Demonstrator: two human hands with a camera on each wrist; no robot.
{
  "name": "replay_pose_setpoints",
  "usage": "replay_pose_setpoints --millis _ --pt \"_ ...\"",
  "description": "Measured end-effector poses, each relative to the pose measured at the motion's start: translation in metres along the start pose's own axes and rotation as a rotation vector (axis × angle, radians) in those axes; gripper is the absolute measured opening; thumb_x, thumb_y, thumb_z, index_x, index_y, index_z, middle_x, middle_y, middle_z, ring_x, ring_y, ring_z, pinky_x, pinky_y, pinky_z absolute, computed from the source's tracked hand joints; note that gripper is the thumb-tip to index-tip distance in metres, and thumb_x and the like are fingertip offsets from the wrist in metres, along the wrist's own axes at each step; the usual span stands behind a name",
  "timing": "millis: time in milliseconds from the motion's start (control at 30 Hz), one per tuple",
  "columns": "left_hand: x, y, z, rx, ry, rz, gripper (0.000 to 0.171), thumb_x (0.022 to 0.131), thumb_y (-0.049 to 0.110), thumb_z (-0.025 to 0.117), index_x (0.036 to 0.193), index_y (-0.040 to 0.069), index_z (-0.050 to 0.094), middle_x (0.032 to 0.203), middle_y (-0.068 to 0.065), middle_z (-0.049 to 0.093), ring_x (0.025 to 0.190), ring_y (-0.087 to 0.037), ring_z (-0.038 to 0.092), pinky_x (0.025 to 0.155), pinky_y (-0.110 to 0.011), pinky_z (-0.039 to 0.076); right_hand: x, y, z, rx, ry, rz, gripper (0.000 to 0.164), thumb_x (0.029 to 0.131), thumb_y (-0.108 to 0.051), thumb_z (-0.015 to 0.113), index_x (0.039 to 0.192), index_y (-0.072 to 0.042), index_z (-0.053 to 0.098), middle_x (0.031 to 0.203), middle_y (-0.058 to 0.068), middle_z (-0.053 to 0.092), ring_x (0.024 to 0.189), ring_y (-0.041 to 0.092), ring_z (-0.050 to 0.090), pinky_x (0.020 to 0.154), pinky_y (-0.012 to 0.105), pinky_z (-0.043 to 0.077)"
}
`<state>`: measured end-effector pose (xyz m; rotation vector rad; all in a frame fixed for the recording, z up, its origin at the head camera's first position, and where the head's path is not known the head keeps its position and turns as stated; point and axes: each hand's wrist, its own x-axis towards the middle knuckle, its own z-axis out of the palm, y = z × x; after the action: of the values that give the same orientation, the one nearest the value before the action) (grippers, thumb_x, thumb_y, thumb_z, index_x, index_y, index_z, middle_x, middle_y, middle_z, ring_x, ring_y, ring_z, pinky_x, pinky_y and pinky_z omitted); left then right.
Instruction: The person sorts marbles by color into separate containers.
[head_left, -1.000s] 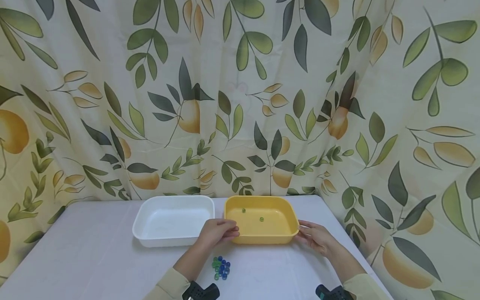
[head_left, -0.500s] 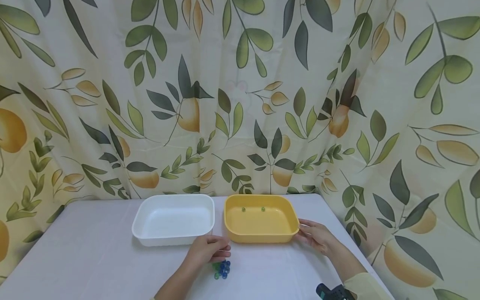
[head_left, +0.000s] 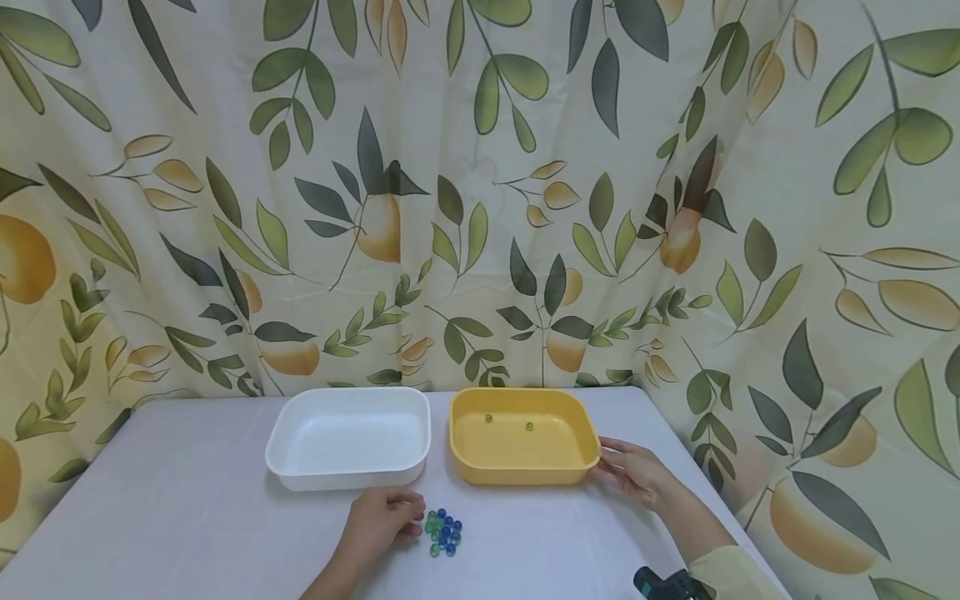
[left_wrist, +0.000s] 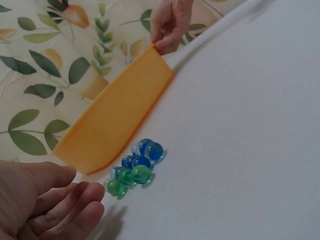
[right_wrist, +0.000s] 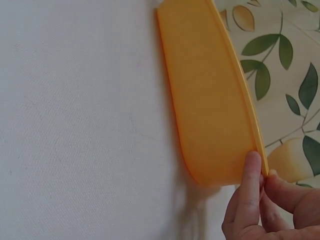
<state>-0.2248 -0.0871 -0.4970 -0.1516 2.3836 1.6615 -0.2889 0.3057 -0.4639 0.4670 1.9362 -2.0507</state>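
A loose cluster of blue and green glass marbles (head_left: 444, 533) lies on the white cloth in front of two trays. Just left of it is my left hand (head_left: 381, 525), its fingers loosely bent and holding nothing; the left wrist view has the fingertips close to the green marbles (left_wrist: 116, 188). My right hand (head_left: 637, 477) pinches the rim of the yellow plastic tray (head_left: 525, 473) at its right end, thumb on one side and a finger on the other in the right wrist view. Inside that tray sit two green marbles, one toward the left (head_left: 489, 418) and another near the middle (head_left: 529, 427).
A white plastic tray (head_left: 348, 481) stands left of the yellow one, a narrow gap between them. Both rest toward the back of the table (head_left: 202, 500), which is covered with a white cloth. Behind hangs a leaf-and-fruit patterned curtain (head_left: 480, 208).
My left hand has drawn back from the yellow tray's left side, passing over the marbles to their left. One green marble in the tray has rolled about. The right hand keeps its place.
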Motion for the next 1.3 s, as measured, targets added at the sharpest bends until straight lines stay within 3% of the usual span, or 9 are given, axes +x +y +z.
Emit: replay_pose_setpoints --millis 333,700,1000,1300 --pt "-0.005 -0.012 0.011 0.069 0.048 0.020 0.018 0.085 0.014 0.072 0.099 0.004 0.071 0.072 0.001 0.068 0.062 -0.010 0.065 0.059 -0.026 0.059 -0.001 0.000 0.000 0.006 -0.003 -0.001 0.061 0.099 -0.005 0.056 0.150 0.009 0.024 0.116 0.016 0.062 0.090 0.016 0.069 0.089 0.031 0.058" --pt "-0.007 -0.012 0.019 0.173 0.077 0.024 0.013 0.083 0.016 0.076 0.094 0.009 0.073 0.072 0.005 0.067 0.064 -0.008 0.062 0.061 -0.026 0.055 -0.001 0.001 -0.001 0.004 0.005 0.002 0.062 0.099 -0.006 0.057 0.151 0.008 0.024 0.118 0.016 0.061 0.090 0.015 0.069 0.091 0.031 0.057" --pt "-0.007 -0.014 0.023 0.269 0.139 0.047 0.013 0.080 0.020 0.080 0.090 0.014 0.075 0.071 0.008 0.066 0.067 -0.009 0.058 0.064 -0.026 0.049 -0.001 0.000 0.000 0.010 -0.001 0.004 0.062 0.099 -0.007 0.057 0.151 0.007 0.025 0.113 0.013 0.063 0.089 0.015 0.069 0.090 0.031 0.057" --pt "-0.007 -0.012 0.027 0.288 0.189 0.026 0.011 0.078 0.020 0.081 0.086 0.015 0.075 0.068 0.008 0.064 0.065 -0.009 0.056 0.062 -0.026 0.047 -0.002 0.000 0.000 0.027 -0.022 -0.006 0.063 0.099 -0.005 0.057 0.150 0.009 0.024 0.103 0.009 0.064 0.087 0.014 0.069 0.088 0.030 0.058"
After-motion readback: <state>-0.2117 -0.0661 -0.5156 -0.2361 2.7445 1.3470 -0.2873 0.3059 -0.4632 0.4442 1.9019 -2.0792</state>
